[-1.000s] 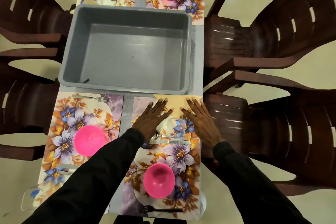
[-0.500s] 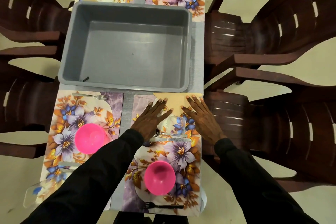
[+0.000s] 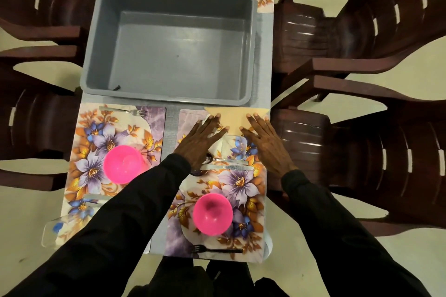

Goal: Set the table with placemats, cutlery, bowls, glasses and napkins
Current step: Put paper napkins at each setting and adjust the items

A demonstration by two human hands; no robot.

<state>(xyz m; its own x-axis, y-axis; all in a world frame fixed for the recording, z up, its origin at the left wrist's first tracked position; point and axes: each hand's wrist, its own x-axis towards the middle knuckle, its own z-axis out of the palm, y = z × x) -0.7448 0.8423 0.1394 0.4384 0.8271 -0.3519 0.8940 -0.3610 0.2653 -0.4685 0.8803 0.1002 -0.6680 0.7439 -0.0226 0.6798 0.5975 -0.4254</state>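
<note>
Napkin (image 3: pixel 235 117), a tan triangle, lay at the far end of the near right placemat (image 3: pixel 241 183) on the worktop (image 3: pixel 172 128), just beside the grey tub (image 3: pixel 169 101). Left hand (image 3: pixel 200 142) and right hand (image 3: pixel 268 147) pressed its slanted edges, each grip spread flat, fingers straight.

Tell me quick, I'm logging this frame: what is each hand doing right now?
Left hand: open, straight fingers pressing on the tan napkin.
Right hand: open, straight fingers pressing on the same napkin.
</note>
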